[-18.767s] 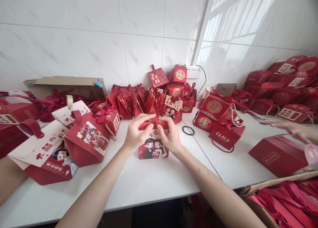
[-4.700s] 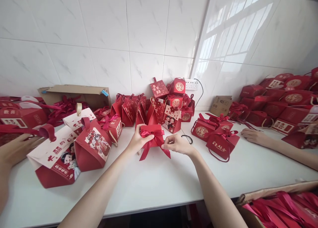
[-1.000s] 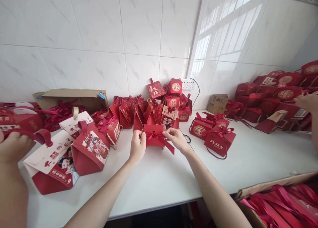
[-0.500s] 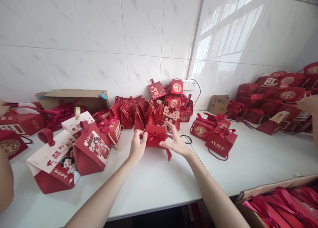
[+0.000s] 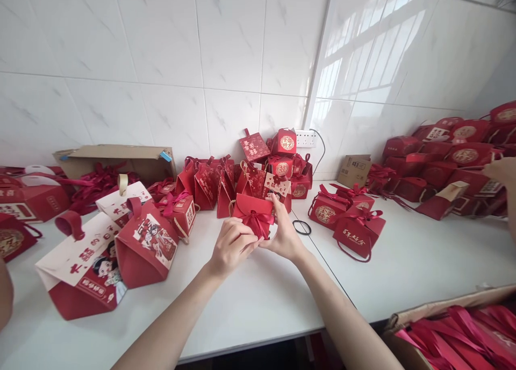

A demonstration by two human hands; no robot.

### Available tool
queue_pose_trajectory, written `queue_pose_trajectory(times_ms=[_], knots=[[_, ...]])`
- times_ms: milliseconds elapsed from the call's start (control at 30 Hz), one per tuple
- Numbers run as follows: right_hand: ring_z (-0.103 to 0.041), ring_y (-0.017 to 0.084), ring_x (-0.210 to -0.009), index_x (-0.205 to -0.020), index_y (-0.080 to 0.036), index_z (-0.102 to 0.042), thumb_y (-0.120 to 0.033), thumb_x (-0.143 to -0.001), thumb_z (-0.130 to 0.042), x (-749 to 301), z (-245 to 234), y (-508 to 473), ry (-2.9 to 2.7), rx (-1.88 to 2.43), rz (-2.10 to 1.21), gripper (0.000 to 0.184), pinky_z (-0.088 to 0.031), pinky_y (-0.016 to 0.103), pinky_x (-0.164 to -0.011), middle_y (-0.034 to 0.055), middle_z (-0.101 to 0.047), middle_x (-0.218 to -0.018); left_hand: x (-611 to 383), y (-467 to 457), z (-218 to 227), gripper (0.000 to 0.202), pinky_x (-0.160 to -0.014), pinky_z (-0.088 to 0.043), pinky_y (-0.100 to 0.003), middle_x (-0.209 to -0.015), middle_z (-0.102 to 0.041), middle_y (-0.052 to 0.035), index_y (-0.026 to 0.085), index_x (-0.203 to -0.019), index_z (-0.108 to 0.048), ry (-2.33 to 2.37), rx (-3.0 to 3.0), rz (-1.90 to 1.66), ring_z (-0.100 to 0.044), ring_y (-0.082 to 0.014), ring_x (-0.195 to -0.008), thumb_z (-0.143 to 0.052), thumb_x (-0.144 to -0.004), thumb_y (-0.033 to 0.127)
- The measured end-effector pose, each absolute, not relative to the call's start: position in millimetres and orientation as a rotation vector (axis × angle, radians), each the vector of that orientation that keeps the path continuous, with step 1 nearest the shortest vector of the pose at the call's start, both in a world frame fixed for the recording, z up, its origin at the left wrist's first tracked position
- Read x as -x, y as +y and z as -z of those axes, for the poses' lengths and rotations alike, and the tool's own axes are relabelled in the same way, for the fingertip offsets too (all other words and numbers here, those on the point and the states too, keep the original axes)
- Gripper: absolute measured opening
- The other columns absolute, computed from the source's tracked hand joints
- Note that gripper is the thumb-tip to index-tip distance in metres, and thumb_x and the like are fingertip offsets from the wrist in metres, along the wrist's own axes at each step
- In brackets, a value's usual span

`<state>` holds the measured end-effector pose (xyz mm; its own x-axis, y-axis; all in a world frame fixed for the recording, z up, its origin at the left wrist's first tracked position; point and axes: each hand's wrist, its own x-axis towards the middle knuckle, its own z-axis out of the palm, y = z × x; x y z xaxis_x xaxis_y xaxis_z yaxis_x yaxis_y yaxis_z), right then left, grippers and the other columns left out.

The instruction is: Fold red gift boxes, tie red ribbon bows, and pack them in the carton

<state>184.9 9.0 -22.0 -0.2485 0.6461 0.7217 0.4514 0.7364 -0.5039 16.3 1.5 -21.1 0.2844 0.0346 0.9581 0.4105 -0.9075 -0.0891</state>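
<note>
Between my hands, just above the table, is a small red gift box (image 5: pixel 250 202) with a satin ribbon bow (image 5: pixel 260 223) on its front. My left hand (image 5: pixel 233 245) is closed at the lower left of the box, its curled fingers by the hanging ribbon. Whether those fingertips also pinch a ribbon end is hidden. Around the right side and lower edge of the box, my right hand (image 5: pixel 285 234) holds with thumb and fingers. Right behind it stand several red paper gift bags (image 5: pixel 206 185) and a cream-topped box (image 5: pixel 277 186).
To the left, large printed gift boxes (image 5: pixel 147 246) stand before a carton (image 5: pixel 116 154) of ribbons. Three bow-tied boxes (image 5: pixel 358 231) and a black ring (image 5: pixel 302 227) lie to the right. Another person's hand (image 5: pixel 502 171) is near stacked red boxes (image 5: pixel 467 154). An open carton (image 5: pixel 403 311) sits front right.
My right hand has moved from open beside the box to gripping its right side. My left hand has shifted from the top left corner down to the front. The box is tilted differently.
</note>
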Motion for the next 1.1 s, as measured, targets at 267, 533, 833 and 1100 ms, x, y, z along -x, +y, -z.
queue_pose_trajectory(times_ms=[267,533,833,1100], knots=[[-0.039,0.032,-0.119,-0.135,-0.022,-0.03,-0.04,-0.059,-0.069,-184,22,3,-1.777,0.824,-0.061,0.087,-0.037,0.049,-0.098,0.0139,-0.038,-0.124,-10,16,13,0.018,-0.052,-0.04,-0.023,-0.06,-0.052,0.0023,0.019,-0.067,-0.049,-1.466,1.768,2.505,-0.05,-0.0111,-0.055,-0.056,-0.078,0.031],[-0.055,0.029,-0.108,-0.112,-0.02,-0.052,-0.06,-0.081,-0.038,-184,-6,-105,-0.806,0.88,-1.388,0.053,-0.047,0.045,-0.087,0.0115,-0.061,-0.111,4,52,32,0.017,-0.048,-0.037,-0.023,-0.048,-0.046,0.0054,0.019,-0.059,-0.045,-1.868,1.574,2.709,-0.045,-0.0108,-0.046,-0.054,-0.069,0.029],[-0.061,0.016,-0.101,-0.099,-0.021,-0.061,-0.059,-0.082,-0.041,-224,-9,-222,-0.261,0.787,-1.74,0.047,-0.048,0.032,-0.088,0.0041,-0.067,-0.105,-1,60,29,0.015,-0.051,-0.036,-0.021,-0.043,-0.044,0.0079,0.015,-0.059,-0.047,-2.067,1.59,2.691,-0.044,-0.0082,-0.044,-0.059,-0.068,0.011],[-0.06,0.016,-0.103,-0.107,-0.017,-0.058,-0.062,-0.085,-0.03,-227,-11,-263,-0.133,0.814,-1.615,0.058,-0.05,0.025,-0.084,0.009,-0.058,-0.121,-19,26,21,0.005,-0.076,-0.049,-0.034,-0.068,-0.058,0.0014,0.022,-0.076,-0.054,-1.598,2.074,2.418,-0.058,-0.017,-0.071,-0.053,-0.078,0.027]])
